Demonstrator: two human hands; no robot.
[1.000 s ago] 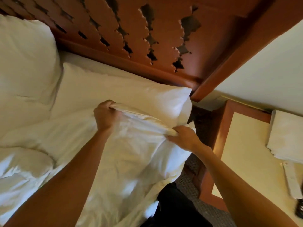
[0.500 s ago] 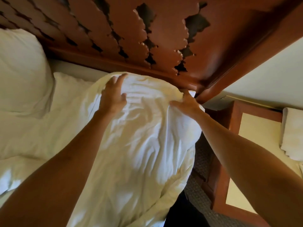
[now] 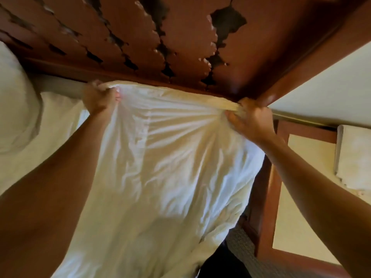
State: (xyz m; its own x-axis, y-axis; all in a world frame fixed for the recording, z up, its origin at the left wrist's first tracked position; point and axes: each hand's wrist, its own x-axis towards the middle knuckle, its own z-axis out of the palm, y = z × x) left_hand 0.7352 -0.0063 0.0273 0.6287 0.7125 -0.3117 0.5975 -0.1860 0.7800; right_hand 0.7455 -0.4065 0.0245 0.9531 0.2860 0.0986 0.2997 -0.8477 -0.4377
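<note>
Gripping top edge of white duvet (image 3: 170, 167) with left hand (image 3: 98, 97) and right hand (image 3: 251, 121), bunching fabric in both. Held just below carved wooden headboard (image 3: 180, 37). Flanked by pillow (image 3: 16, 101) at left, folded towel (image 3: 353, 157) at right.

The wooden headboard (image 3: 180, 37) stands right behind the duvet's (image 3: 160, 157) top edge, blocking any reach farther forward. A pillow (image 3: 16, 107) fills the left side; on the right, a narrow strip of carpet (image 3: 239, 243) separates bed from nightstand (image 3: 266, 197).
</note>
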